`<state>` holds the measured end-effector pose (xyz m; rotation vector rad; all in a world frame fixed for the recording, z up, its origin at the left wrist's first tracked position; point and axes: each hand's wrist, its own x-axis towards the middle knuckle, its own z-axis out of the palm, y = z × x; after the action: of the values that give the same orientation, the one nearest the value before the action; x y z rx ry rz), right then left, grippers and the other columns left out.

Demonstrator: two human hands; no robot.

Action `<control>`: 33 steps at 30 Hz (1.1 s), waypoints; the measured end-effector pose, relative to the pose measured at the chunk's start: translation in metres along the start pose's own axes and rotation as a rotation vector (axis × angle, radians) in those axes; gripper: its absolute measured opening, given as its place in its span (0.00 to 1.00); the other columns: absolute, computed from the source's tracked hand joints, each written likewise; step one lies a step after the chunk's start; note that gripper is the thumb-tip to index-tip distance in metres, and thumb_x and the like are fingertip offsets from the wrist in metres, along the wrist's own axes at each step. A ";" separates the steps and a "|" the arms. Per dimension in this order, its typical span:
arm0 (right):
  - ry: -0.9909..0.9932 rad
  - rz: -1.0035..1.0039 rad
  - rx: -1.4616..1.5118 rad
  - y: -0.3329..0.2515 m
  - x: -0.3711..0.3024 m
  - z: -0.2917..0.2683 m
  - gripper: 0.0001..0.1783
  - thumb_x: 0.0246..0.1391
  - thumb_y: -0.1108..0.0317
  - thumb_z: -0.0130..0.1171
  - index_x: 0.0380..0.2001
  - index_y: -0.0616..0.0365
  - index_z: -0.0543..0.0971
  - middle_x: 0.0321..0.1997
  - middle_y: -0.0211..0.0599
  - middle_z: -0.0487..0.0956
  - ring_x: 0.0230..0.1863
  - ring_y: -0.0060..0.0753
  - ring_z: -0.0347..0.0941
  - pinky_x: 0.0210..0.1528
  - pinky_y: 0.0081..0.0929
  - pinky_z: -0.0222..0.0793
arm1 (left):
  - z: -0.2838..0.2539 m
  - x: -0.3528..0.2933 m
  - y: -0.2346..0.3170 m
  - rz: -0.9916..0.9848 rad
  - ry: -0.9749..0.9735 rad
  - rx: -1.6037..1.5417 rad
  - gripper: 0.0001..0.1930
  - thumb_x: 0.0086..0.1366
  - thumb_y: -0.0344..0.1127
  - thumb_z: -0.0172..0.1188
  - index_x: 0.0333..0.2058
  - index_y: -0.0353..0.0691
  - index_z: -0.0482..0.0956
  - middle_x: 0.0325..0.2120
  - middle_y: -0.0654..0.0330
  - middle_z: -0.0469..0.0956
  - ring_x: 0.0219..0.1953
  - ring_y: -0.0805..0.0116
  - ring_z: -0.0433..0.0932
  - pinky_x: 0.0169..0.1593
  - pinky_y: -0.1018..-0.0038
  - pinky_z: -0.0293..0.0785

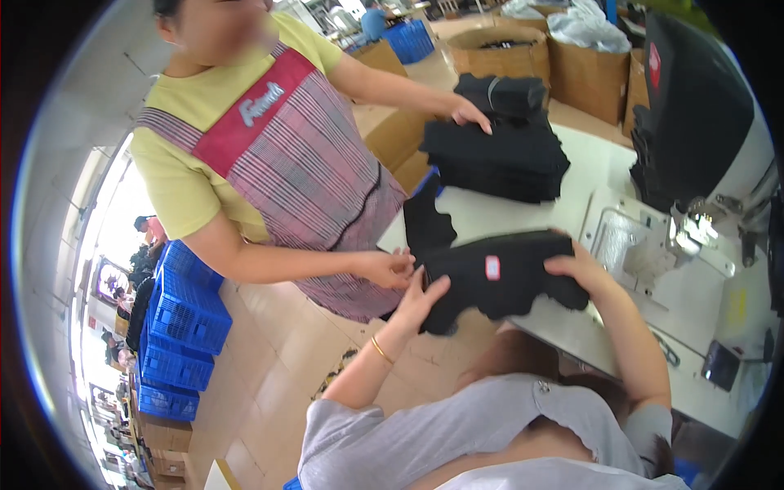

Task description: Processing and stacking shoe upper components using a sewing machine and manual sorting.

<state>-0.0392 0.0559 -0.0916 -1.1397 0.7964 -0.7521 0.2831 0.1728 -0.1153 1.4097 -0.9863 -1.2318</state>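
A stack of black cut fabric pieces (523, 286) with wavy edges is held level at the table's near edge, a small pink-bordered label (492, 268) on top. My left hand (420, 302) grips its left end, thumb above and fingers hidden below. At the right end my right hand (580, 268) is closed on the same stack. Close to my left hand is a co-worker's hand (389, 268), beside a black flap of fabric (428, 220). The co-worker's other hand (472, 113) rests on a taller pile of black fabric (498, 159) farther back.
A sewing machine (625, 245) stands on the white table (478, 214) to the right, near a large black panel (690, 106). Behind the pile lies a tied black bundle (500, 94). Cardboard boxes (588, 82) are at the back; blue crates (188, 310) stand on the left.
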 end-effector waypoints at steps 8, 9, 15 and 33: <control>-0.056 -0.003 0.158 -0.065 0.023 0.014 0.27 0.52 0.65 0.66 0.54 0.61 0.73 0.47 0.37 0.81 0.44 0.25 0.79 0.47 0.23 0.76 | 0.004 0.013 0.125 0.055 -0.157 0.015 0.33 0.63 0.48 0.64 0.59 0.32 0.65 0.44 0.55 0.78 0.42 0.63 0.80 0.41 0.68 0.81; -0.041 0.021 0.159 -0.070 0.025 0.015 0.28 0.52 0.63 0.66 0.55 0.61 0.73 0.46 0.37 0.81 0.43 0.26 0.79 0.47 0.23 0.77 | -0.008 0.024 0.128 -0.305 -0.050 -0.143 0.30 0.63 0.49 0.65 0.54 0.34 0.69 0.39 0.58 0.79 0.37 0.64 0.81 0.35 0.68 0.80; 0.013 0.117 0.111 -0.087 0.012 0.014 0.27 0.51 0.58 0.67 0.51 0.62 0.76 0.43 0.38 0.82 0.38 0.28 0.81 0.40 0.22 0.79 | -0.002 0.042 0.146 -0.218 -0.254 -0.036 0.26 0.60 0.43 0.67 0.51 0.34 0.73 0.39 0.59 0.79 0.38 0.68 0.80 0.37 0.73 0.79; 0.345 -1.200 -0.948 -0.134 0.086 0.017 0.51 0.40 0.68 0.74 0.66 0.54 0.56 0.59 0.46 0.69 0.59 0.50 0.69 0.61 0.37 0.66 | -0.032 0.160 0.165 0.198 -0.477 -0.140 0.33 0.65 0.49 0.55 0.62 0.33 0.65 0.57 0.48 0.72 0.57 0.57 0.72 0.62 0.69 0.67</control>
<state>0.0051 -0.0408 0.0274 -2.4619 0.7055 -1.6734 0.3440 -0.0082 0.0160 0.8992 -1.2982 -1.4868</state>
